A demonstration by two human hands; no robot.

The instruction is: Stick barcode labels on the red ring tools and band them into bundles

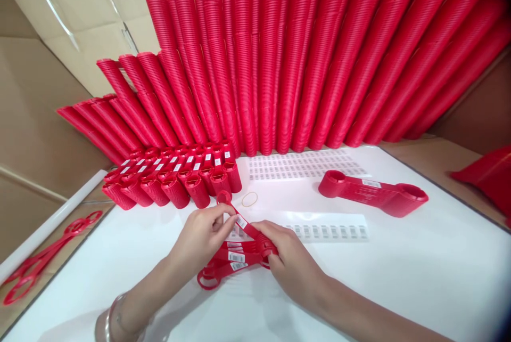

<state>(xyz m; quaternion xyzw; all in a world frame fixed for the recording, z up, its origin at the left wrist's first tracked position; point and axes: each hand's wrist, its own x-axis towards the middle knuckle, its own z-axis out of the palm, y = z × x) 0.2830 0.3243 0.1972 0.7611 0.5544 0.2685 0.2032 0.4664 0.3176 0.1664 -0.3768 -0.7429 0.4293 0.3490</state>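
Note:
My right hand (289,254) is closed round the ring ends of several red plastic ring-ended straps (249,259), fanned out low over the white table. White barcode labels show on the fanned straps. The topmost strap (244,220) runs up and left, and my left hand (205,230) pinches it between thumb and fingers beside its barcode label (241,221). Its far ring (224,196) pokes out above my left fingers. Part of the fanned bundle is hidden behind both hands.
Label sheets (335,231) lie beyond my hands, with a rubber band (249,199) nearby. Labelled strap bundles (171,190) stand at back left. A neat strap stack (373,193) sits right. Tall red stacks (271,65) wall the back. Loose straps (51,251) lie left.

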